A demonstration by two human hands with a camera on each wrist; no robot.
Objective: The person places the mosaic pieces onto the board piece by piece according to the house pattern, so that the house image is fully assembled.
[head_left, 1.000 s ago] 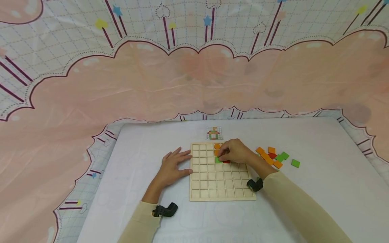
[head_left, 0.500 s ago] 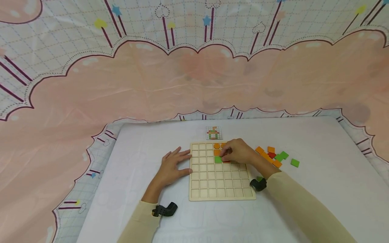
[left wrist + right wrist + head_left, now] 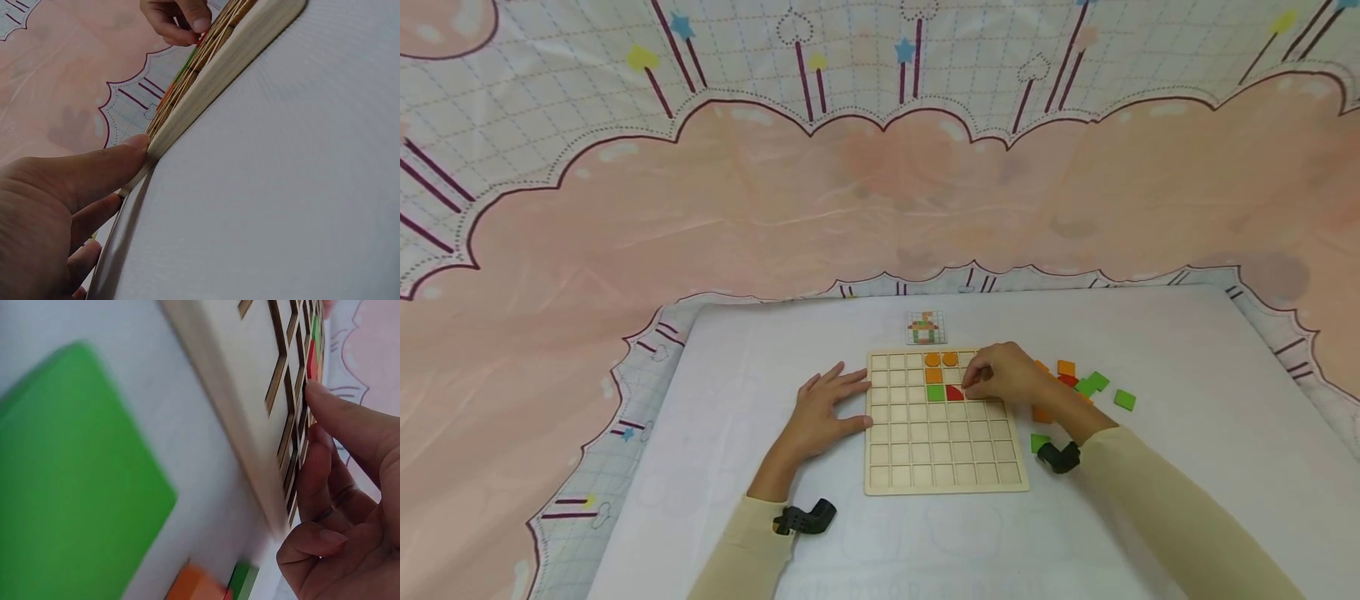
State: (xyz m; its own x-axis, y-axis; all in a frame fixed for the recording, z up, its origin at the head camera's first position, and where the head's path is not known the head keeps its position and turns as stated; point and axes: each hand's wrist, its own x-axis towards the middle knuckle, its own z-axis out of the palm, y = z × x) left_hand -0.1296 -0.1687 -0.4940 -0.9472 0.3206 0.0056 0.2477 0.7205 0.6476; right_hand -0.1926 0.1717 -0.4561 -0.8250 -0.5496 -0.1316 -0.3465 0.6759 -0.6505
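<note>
Grid board [image 3: 931, 433] lies against the spread left hand [image 3: 827, 412]; the right hand [image 3: 1003, 373], loosely curled, overhangs it.

Long, plain beige cloth sleeves [image 3: 1180, 508] on both your arms, a compact black angular device [image 3: 806, 517] at each of your wrists, and your fingers [image 3: 315, 475] bare!

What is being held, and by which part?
The left hand only touches the pale wooden grid board at its left edge; whether the right hand pinches anything cannot be told.
</note>
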